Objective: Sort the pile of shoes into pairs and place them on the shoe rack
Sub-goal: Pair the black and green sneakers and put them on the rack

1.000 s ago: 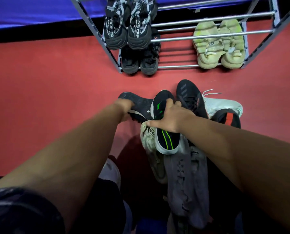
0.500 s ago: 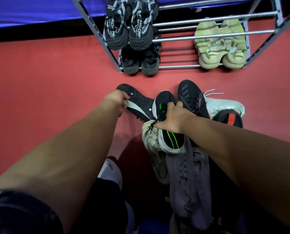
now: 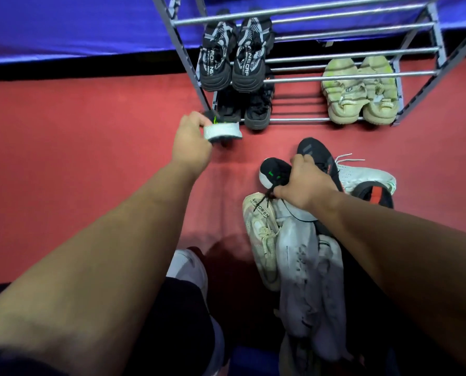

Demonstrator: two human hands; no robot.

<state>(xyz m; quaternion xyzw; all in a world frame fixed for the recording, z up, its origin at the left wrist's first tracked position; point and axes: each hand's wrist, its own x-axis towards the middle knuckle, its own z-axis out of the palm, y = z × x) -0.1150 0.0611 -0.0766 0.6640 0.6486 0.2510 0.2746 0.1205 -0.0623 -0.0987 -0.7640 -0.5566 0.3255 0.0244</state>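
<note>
My left hand grips a black shoe with a white sole and green marks, held in the air just in front of the shoe rack's lower left corner. My right hand grips the matching black and green shoe over the pile on the red floor. The pile holds a cream shoe, grey shoes, a black shoe, a white shoe and a black shoe with an orange band.
On the rack stand a black and white patterned pair, a black pair beneath it and a pale yellow pair at the right. A blue cloth hangs behind. My white-shod foot rests near the pile.
My left hand has lifted its black shoe out of the pile and carried it up and left toward the rack. My right hand has raised the matching shoe slightly.
</note>
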